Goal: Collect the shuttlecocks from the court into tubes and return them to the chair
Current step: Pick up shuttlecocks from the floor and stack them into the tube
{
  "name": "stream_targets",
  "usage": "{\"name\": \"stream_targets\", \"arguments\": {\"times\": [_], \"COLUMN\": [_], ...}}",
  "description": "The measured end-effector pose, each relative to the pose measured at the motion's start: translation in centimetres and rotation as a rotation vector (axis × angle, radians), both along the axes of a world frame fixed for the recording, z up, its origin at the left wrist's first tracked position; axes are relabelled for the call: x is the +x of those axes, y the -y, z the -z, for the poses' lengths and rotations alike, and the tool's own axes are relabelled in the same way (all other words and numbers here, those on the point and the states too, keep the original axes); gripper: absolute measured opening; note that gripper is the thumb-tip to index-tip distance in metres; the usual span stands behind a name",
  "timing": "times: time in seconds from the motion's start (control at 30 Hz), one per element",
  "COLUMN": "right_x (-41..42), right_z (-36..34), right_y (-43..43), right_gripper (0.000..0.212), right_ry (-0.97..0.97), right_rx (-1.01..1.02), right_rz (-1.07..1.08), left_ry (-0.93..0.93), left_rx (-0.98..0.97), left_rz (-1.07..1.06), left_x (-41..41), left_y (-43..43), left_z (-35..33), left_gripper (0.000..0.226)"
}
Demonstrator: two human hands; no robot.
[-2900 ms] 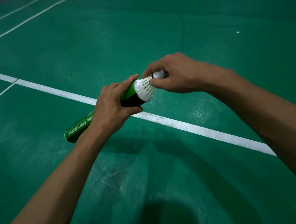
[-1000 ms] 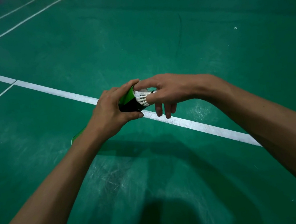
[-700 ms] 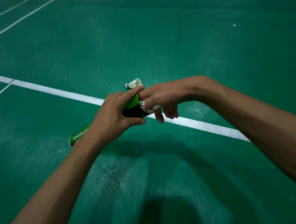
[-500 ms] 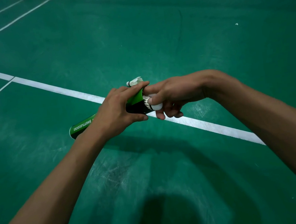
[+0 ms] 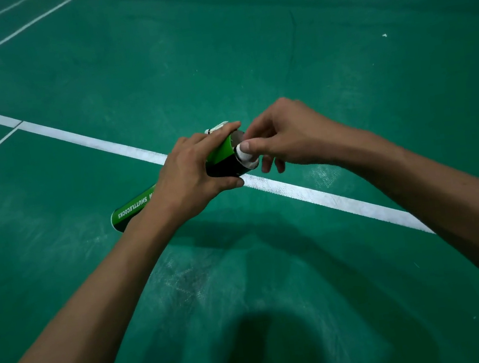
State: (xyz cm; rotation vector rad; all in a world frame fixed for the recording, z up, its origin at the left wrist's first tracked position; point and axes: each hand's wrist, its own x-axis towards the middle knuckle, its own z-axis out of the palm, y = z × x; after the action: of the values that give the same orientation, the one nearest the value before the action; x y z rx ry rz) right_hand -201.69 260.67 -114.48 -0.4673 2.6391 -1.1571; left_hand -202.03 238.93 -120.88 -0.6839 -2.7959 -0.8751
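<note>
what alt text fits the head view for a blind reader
A left hand grips a green tube near its open end while the right hand pinches a shuttlecock seated in its mouth, above a green court floor. A second shuttlecock lies beyond.

indoor badminton court: green floor [image 5: 274, 39], white lines [image 5: 111, 144].

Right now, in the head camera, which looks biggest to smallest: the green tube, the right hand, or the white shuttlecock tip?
1. green tube: longest, though the left hand hides its middle.
2. right hand.
3. shuttlecock tip, poking from the tube's mouth.
All look about equally near.
</note>
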Motion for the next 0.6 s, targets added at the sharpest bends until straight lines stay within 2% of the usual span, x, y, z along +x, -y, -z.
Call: {"name": "stream_targets", "arguments": {"times": [0.1, 0.23, 0.3, 0.43, 0.53, 0.6], "right_x": [0.4, 0.5, 0.4, 0.7, 0.9, 1.0], "right_z": [0.7, 1.8, 1.6, 0.7, 1.2, 1.6], "right_y": [1.6, 3.0, 2.9, 2.5, 2.9, 2.9], "right_gripper": [0.019, 0.018, 0.015, 0.013, 0.016, 0.017], "right_ry": [-0.112, -0.202, -0.193, -0.043, -0.136, -0.133], "right_rx": [0.049, -0.100, -0.127, -0.074, 0.018, 0.001], "right_rz": [0.005, 0.189, 0.216, 0.119, 0.161, 0.198], "left_ry": [0.003, -0.004, -0.006, -0.004, -0.008, -0.005], "left_rx": [-0.010, -0.004, 0.020, 0.014, -0.046, -0.056], "left_rz": [-0.019, -0.037, -0.045, -0.061, -0.048, -0.047], "left_x": [-0.2, -0.1, 0.2, 0.3, 0.5, 0.6], "left_y": [0.0, 0.3, 0.3, 0.7, 0.6, 0.4], "left_z": [0.0, 0.0, -0.1, -0.4, -0.2, 0.0], "left_gripper": [0.096, 0.096, 0.095, 0.094, 0.097, 0.097]}}
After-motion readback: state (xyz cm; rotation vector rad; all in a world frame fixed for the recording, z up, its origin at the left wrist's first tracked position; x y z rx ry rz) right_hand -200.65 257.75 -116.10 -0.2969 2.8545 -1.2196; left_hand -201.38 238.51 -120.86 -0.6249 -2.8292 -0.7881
